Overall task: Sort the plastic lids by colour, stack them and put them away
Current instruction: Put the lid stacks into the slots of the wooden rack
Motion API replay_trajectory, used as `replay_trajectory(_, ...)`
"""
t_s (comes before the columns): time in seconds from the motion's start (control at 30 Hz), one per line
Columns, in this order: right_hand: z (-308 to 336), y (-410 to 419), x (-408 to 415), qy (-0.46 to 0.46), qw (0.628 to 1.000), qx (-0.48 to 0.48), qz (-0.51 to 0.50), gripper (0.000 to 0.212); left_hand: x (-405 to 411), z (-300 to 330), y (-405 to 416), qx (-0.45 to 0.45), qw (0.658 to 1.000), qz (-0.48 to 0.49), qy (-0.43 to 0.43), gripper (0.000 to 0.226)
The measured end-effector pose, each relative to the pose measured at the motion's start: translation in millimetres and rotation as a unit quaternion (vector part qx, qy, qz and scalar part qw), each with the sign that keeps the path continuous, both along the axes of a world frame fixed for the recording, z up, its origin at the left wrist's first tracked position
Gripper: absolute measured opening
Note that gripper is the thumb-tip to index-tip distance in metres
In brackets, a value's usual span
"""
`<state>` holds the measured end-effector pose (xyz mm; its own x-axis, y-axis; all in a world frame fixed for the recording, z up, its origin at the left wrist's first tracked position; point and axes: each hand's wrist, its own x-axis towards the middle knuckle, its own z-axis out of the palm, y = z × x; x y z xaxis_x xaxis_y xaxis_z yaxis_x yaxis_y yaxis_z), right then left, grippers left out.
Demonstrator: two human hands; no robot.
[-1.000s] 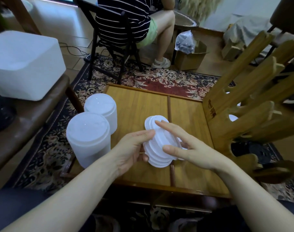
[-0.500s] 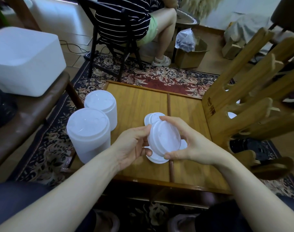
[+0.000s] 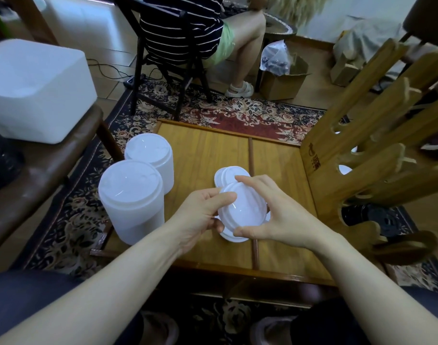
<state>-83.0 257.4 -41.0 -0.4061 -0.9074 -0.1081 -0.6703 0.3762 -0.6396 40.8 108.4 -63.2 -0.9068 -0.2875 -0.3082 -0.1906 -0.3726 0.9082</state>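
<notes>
In the head view, the person holds a small stack of white lids (image 3: 242,207) between both hands, above the low wooden table (image 3: 205,155). The left hand (image 3: 200,215) grips the stack on its left edge, with the thumb on top of the rim and the other fingers curled under it. The right hand (image 3: 275,217) grips the right side; its index finger lies over the far rim and its thumb presses on the near rim. The stack is tilted, its top face turned toward the camera. Under the held stack, more white lids (image 3: 229,173) lie on the table, partly hidden by the hands. How many lids are in each group cannot be told.

On the left part of the table stand two tall stacks of white lids, the near one (image 3: 132,197) and the far one (image 3: 150,158), just beside each other. A wooden rack (image 3: 362,145) stands at the right edge of the table. Behind the table, another person sits on a dark chair (image 3: 168,58) on a patterned carpet (image 3: 237,115).
</notes>
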Motion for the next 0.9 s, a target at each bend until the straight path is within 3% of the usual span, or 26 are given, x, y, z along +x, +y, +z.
replay_trajectory(0.13, -3.1, 6.6, -18.9, -0.060, 0.998, -0.003, -0.022, 0.101, -0.6, -0.9, -2.7, -0.019, 0.997, 0.078, -0.017, 0.020)
replay_trajectory(0.3, -17.8, 28.4, -52.9, 0.011, 0.989, 0.093, -0.113, 0.109, -1.6, -7.4, -14.8, 0.031, 0.979, 0.191, -0.059, 0.011)
replay_trajectory(0.47, -43.1, 26.7, -50.8, -0.042, 0.980, 0.170, -0.094, 0.113, -3.8, -11.8, -14.3, 0.074, 0.974, 0.204, -0.065, 0.008)
replay_trajectory(0.63, -49.5, 15.2, -46.8, -0.125, 0.976, 0.135, -0.119, 0.105, -1.5, -13.5, -15.4, 0.103, 0.975, 0.185, -0.072, 0.028)
replay_trajectory(0.8, -39.5, 12.5, -45.8, -0.076, 0.979, 0.129, -0.136, 0.102, -2.8, -15.5, -13.6, 0.105, 0.978, 0.162, -0.082, 0.035)
replay_trajectory(0.9, -18.3, 10.9, -38.9, -0.057, 0.989, 0.038, -0.128, 0.096, -3.8, -15.9, -11.8, 0.101, 0.979, 0.154, -0.084, 0.034)
